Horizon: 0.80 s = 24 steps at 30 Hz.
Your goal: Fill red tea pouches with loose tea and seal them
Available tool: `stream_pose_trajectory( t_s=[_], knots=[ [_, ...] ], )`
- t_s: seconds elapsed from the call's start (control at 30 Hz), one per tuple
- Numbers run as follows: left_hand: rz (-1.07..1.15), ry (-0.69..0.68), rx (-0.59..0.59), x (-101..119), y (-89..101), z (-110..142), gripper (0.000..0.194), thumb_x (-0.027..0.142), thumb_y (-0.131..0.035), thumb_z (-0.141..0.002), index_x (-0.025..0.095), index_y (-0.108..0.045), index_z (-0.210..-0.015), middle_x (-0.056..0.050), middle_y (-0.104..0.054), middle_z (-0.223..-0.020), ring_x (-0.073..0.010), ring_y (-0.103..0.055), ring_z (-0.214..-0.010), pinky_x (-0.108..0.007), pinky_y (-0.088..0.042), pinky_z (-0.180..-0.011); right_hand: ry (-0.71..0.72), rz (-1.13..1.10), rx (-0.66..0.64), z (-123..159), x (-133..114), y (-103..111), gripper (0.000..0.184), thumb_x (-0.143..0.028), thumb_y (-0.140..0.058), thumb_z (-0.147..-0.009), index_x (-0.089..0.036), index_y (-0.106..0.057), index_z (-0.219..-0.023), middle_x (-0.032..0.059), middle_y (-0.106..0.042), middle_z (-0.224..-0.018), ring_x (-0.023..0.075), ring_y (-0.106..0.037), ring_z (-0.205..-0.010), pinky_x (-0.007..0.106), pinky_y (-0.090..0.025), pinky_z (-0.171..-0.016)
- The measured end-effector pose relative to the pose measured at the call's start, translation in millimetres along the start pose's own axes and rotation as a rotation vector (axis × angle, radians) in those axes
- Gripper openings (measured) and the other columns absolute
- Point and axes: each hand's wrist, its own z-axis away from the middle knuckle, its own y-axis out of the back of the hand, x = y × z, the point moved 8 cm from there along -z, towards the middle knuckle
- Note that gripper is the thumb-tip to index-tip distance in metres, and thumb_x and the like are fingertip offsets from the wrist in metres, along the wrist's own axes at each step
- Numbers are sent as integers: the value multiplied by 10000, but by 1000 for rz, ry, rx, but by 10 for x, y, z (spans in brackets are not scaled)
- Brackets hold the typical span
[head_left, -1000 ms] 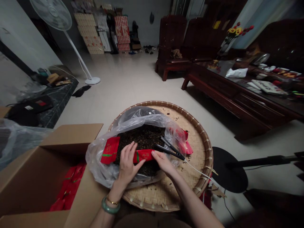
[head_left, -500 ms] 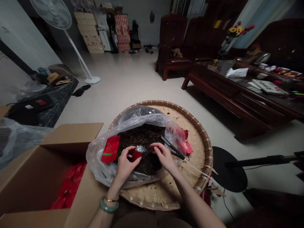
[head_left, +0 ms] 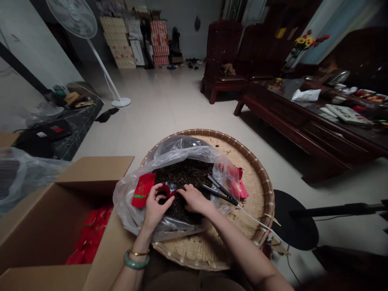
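Observation:
My left hand (head_left: 157,207) curls its fingers and thumb around a small red pouch (head_left: 166,190) with a silvery inner lining showing at its mouth. Just to the right, my right hand (head_left: 194,199) is bent downward over dark, dry tea leaves (head_left: 186,171), its fingertips hidden near the pouch mouth. The leaves lie in a large clear plastic bag (head_left: 129,220) with its top spread wide. A flat red pouch (head_left: 144,190) rests on the bag's left side. Right of my right hand lies a black hair straightener (head_left: 222,192), its arms apart, with a white cord.
The bag sits on a round woven bamboo tray (head_left: 251,161). Several pink-red pouches (head_left: 241,186) lie on its right side. A cardboard box (head_left: 100,169) with red packets (head_left: 93,232) stands at left. A black round stand base (head_left: 294,220) is at right, a white fan (head_left: 121,102) farther off.
My right hand has moved left and down, from a pinch beside the pouch to the leaves by its mouth. The pouch in my left hand has tipped and shifted slightly left. The view has shifted a little.

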Motion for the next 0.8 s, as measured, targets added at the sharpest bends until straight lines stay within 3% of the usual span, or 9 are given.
stream_pose_trajectory(
  t_s=[0.1,0.23,0.37,0.57,0.7,0.8],
  knots=[
    [9,-9,-4,12,-6,10,486,272,-734,-625,186,-498,-1041,-57,-563,-975,-167,-580,-869,-243,-523,-643,-12,29,-1,-12,16,-26,600,-135,-666,-642,-178,-499,-1216,116,-530,-1125,261,-489,-1022,355,-453,-817],
    [12,-15,-31,25,-48,22,473,265,-727,-636,190,-495,-1041,-51,-558,-969,-164,-581,-868,-241,-526,-642,-29,34,7,-12,46,-52,461,-137,-669,-649,-170,-547,-1092,96,-550,-1067,245,-499,-988,332,-460,-780],
    [6,-52,-44,53,-104,37,471,255,-714,-650,200,-476,-1052,-53,-562,-972,-168,-589,-874,-233,-527,-631,-11,4,17,-5,52,-53,468,-138,-681,-645,-174,-545,-1091,90,-541,-1090,240,-496,-986,331,-456,-785],
    [-147,-192,-77,137,-149,97,628,234,-650,-732,238,-343,-1279,-78,-541,-1063,-184,-584,-957,-266,-551,-673,-16,-62,43,-27,97,-63,405,-81,-670,-625,-179,-579,-1008,67,-558,-1024,235,-486,-978,329,-441,-807],
    [-343,-360,-195,268,-210,149,482,225,-574,-808,255,-416,-1262,-81,-522,-1124,-190,-567,-998,-290,-555,-711,-45,-157,81,-38,149,-91,417,-54,-675,-593,-179,-589,-982,72,-555,-1014,244,-479,-974,339,-429,-807],
    [-433,-413,-264,333,-214,156,398,230,-545,-826,235,-460,-1215,-84,-533,-1123,-200,-569,-1003,-306,-551,-729,-64,-272,128,-29,191,-80,382,-23,-649,-581,-191,-599,-920,53,-558,-952,233,-480,-957,333,-411,-814]
  ],
)
